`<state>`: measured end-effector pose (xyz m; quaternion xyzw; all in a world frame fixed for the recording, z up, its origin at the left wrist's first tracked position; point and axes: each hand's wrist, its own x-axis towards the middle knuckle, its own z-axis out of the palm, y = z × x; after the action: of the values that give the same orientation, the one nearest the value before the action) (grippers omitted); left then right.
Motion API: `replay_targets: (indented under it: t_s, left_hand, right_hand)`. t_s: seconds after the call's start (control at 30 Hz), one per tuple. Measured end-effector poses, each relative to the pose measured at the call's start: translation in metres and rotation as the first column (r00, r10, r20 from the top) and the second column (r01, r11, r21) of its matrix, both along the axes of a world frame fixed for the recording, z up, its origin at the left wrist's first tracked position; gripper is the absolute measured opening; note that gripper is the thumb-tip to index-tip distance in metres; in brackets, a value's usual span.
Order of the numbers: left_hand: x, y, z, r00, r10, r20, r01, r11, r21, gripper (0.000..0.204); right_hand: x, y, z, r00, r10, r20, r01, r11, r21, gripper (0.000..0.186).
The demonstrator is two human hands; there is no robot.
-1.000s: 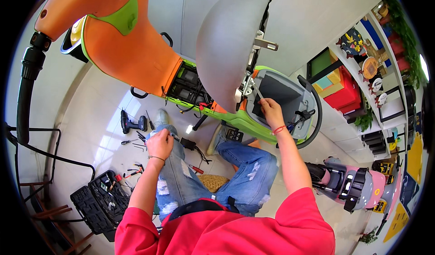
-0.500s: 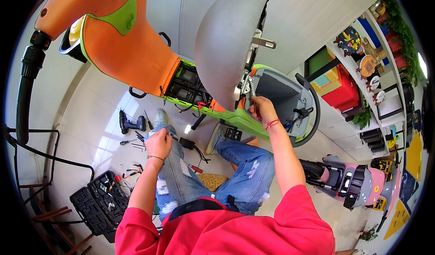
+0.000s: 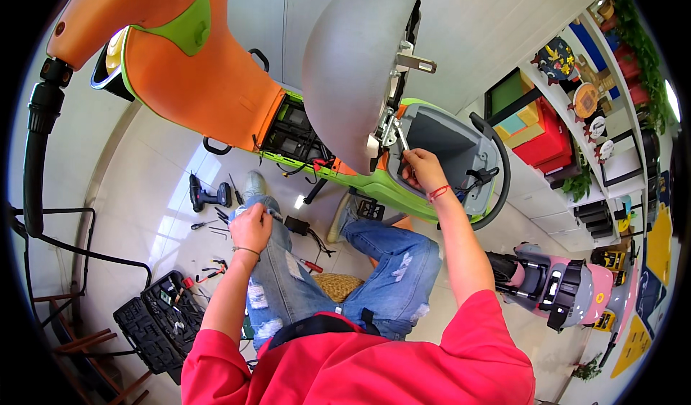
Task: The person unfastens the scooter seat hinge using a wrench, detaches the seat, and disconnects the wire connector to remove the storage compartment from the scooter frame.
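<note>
Shiny metal tool (image 3: 402, 137); smooth, matt grey seat (image 3: 349, 74); orange plastic panel (image 3: 194, 88), left; glossy floor (image 3: 162, 243); frayed denim jeans (image 3: 392, 250); rough woven stool (image 3: 337, 287).

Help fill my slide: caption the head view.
Right hand holds slim silvery metal tool beside raised grey domed seat; left hand rests on blue jeans.

This is looking like a repair workshop: an orange-and-green scooter (image 3: 205, 92) is standing opened up, a drill (image 3: 196, 193) and tool case (image 3: 142, 331) lying nearby

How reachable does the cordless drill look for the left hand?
Probably reachable, yes: the left hand rests on the knee, and nothing visible blocks the way to the cordless drill on the floor, though leaning may help.
</note>
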<state>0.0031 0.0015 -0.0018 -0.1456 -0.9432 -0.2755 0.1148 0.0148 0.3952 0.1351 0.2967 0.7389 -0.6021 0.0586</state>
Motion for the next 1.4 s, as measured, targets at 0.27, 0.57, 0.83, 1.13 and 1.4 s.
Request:
replay_targets:
  t_s: [0.27, 0.57, 0.83, 1.13, 1.4]
  left_hand:
    - [-0.001, 0.000, 0.001, 1.000, 0.004, 0.021, -0.004, 1.000, -0.003, 0.006]
    - [0.000, 0.000, 0.004, 1.000, -0.009, 0.024, 0.008, 1.000, 0.029, 0.006]
    - [0.000, -0.003, 0.006, 1.000, -0.002, 0.000, 0.002, 0.999, 0.043, 0.004]
    - [-0.002, -0.002, 0.004, 1.000, -0.001, -0.013, 0.002, 0.998, 0.070, 0.004]
    - [-0.004, 0.004, 0.009, 0.999, -0.010, 0.033, 0.009, 0.999, 0.034, 0.002]
  right_hand:
    - [-0.004, 0.019, 0.008, 0.995, 0.080, 0.066, -0.085, 0.994, 0.065, 0.026]
    - [-0.010, 0.047, -0.016, 0.983, 0.171, 0.065, -0.182, 0.917, 0.356, 0.032]
    - [-0.019, 0.027, 0.023, 0.931, 0.342, 0.130, -0.160, 0.061, 0.985, 0.102]
    - [-0.097, 0.103, 0.052, 0.760, 0.355, 0.545, -0.513, -0.188, 0.838, 0.058]
    - [-0.188, 0.103, 0.081, 0.380, 0.295, 0.877, -0.903, -0.086, 0.420, 0.042]
